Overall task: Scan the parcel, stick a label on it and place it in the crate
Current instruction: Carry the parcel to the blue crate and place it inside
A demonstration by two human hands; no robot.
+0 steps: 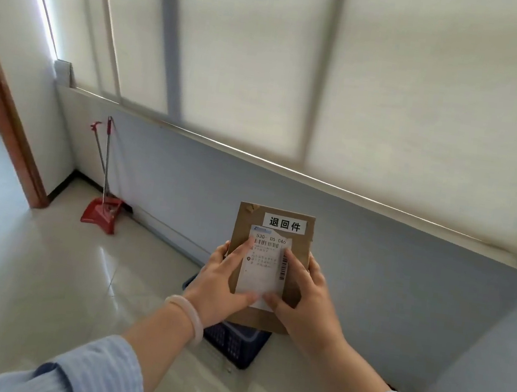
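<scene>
Both hands — left hand (221, 284) and right hand (301, 295) — hold a brown parcel (270, 256) upright in the air, long axis vertical, fingers pressing its white label (265, 267) flat, directly above the blue crate (236, 341) on the floor, so placing it looks like a straight lowering.

Both forearms reach forward side by side, striped blue sleeves pushed back from the wrists. The left hand (222, 285) grips from the left, index finger stretched upward, thumb pressed flat near the bottom. The right hand (305, 295) mirrors it from the right, thumb nearly meeting the left thumb. A pale bangle (188, 316) circles the left wrist.
</scene>
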